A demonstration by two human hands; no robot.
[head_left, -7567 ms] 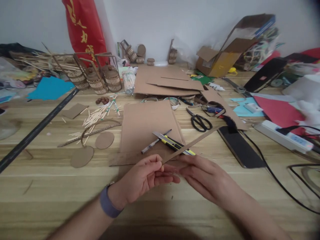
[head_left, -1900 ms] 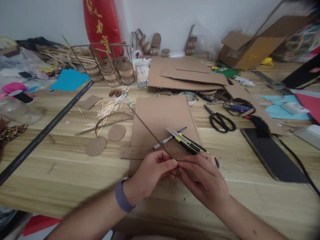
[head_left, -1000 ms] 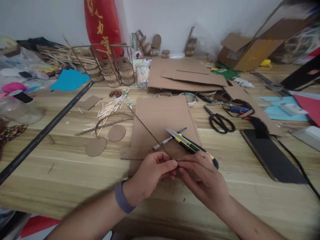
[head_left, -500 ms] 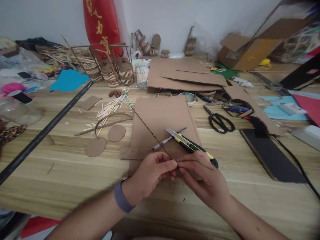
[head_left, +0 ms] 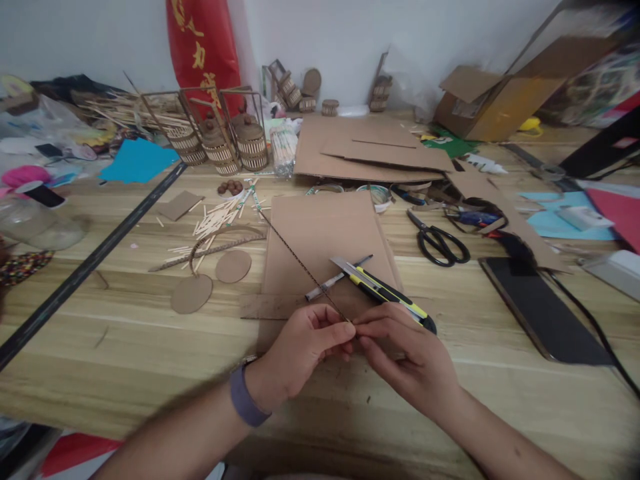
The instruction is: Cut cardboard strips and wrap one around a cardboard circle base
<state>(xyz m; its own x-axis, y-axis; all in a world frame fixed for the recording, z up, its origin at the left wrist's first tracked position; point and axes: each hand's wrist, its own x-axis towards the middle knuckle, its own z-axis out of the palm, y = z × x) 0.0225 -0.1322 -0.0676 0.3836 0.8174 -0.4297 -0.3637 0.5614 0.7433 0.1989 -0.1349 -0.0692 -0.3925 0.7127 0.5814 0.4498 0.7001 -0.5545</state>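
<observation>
The cardboard strip (head_left: 300,262) is held above the cardboard sheet (head_left: 320,227), centrally, towards the near edge of the bench (head_left: 150,373). Change noted: it earlier slanted right, broad face showing; it now slants far left, narrow edge showing. Judged: attention has passed to its near end. Left hand (head_left: 313,340): thumb and finger pinched on that end. Right hand (head_left: 407,353): fingertips narrowly spaced there; grip cannot be confirmed. Knife (head_left: 383,290) and pen (head_left: 316,291) lie on the sheet.

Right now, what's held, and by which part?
Thin cardboard strip, pinched at its near end by the left hand; right hand is there too, its grip unclear.
</observation>
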